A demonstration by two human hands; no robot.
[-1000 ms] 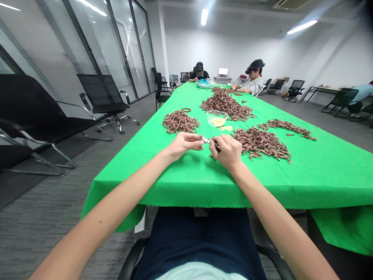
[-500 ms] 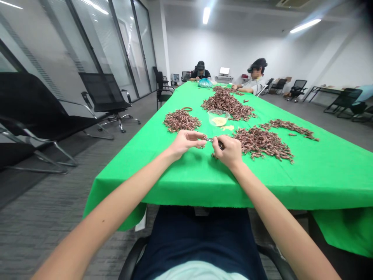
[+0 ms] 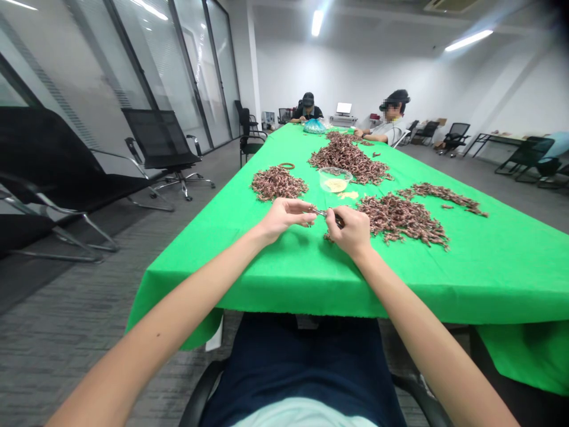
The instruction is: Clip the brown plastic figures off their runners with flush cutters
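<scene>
My left hand (image 3: 284, 218) and my right hand (image 3: 351, 231) are raised together a little above the green tablecloth (image 3: 466, 279). Between them is a small metal tool (image 3: 320, 212); its tip is pinched in my left fingers. My right fingers close on its dark end or a small brown piece, too small to tell which. A heap of twisted brown dried pieces (image 3: 400, 220) lies just right of my right hand. Another heap (image 3: 278, 184) lies ahead of my left hand.
A clear bowl (image 3: 335, 179) holding yellow material stands between the heaps, with a larger brown heap (image 3: 349, 160) behind it. Two seated people (image 3: 391, 115) work at the far end near a blue plastic bag (image 3: 315, 126). Black chairs (image 3: 160, 139) stand along the left.
My hands have barely moved and still hold the tool together. The view has shifted slightly, so the table appears a little further right and higher.
</scene>
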